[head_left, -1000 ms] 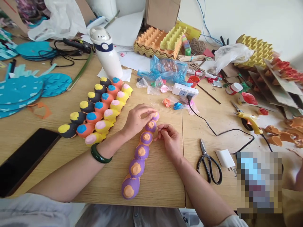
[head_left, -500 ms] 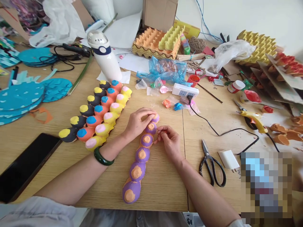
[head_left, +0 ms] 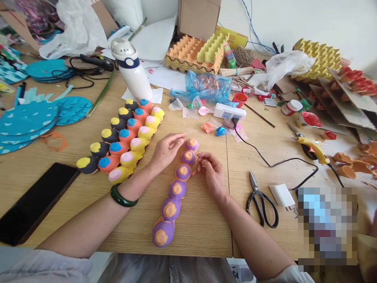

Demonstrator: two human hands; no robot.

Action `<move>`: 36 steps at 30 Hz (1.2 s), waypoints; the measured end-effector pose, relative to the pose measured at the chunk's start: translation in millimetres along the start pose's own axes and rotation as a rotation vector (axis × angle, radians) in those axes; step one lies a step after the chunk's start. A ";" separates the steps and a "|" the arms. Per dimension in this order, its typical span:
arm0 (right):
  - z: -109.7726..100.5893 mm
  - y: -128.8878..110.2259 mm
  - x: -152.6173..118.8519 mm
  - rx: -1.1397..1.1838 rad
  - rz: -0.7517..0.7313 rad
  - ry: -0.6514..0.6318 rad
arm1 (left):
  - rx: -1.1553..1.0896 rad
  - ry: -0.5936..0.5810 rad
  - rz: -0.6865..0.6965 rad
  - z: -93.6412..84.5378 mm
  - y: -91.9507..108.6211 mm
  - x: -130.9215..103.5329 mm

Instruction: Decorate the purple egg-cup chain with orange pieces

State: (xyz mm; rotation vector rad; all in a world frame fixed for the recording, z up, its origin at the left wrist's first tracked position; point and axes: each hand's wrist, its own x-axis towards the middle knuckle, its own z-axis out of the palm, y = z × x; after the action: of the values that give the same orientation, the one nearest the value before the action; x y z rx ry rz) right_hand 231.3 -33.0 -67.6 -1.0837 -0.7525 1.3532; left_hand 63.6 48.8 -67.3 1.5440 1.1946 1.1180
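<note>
A strip of egg-carton cups (head_left: 170,209), coated in purple with an orange disc on each cup, lies lengthwise on the wooden table. Just left of its far end is my left hand (head_left: 166,152), apart from it, thumb and fingers pinched together; what they hold, if anything, is hidden. Close to the right side of the second and third cups, my right hand (head_left: 211,173) has its fingers curled in a pinch, their contents too small to make out. To the left stand finished-looking rows of cups: black with yellow tops (head_left: 109,135), orange with blue tops (head_left: 126,136), yellow with pink tops (head_left: 138,144).
Black-handled scissors (head_left: 260,202) and a white charger (head_left: 282,195) lie right. A power strip (head_left: 229,113) trails a cable toward a yellow glue gun (head_left: 313,148). A phone (head_left: 38,202) lies left; a white bottle (head_left: 132,74) and egg trays (head_left: 188,53) stand behind.
My left hand has moved off the strip's far end, leftward, uncovering the last cup with its orange disc. My right hand has stayed nearly in place. The view has shifted slightly.
</note>
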 end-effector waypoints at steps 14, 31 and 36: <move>0.0 2.3 2.9 -0.042 -0.004 -0.016 | 0.314 0.008 0.367 15.2 13.4 1.9; -0.3 2.1 2.4 -0.044 -0.002 -0.028 | 0.558 -0.100 0.477 10.0 7.5 0.7; -0.6 2.1 3.0 -0.064 0.007 -0.038 | 0.558 -0.126 0.444 7.8 10.0 1.6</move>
State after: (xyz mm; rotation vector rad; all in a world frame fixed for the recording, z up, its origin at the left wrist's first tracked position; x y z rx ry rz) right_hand 231.4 -30.4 -70.2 -1.1140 -0.8258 1.3665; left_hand 73.4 47.9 -59.2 2.3581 1.1656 0.9790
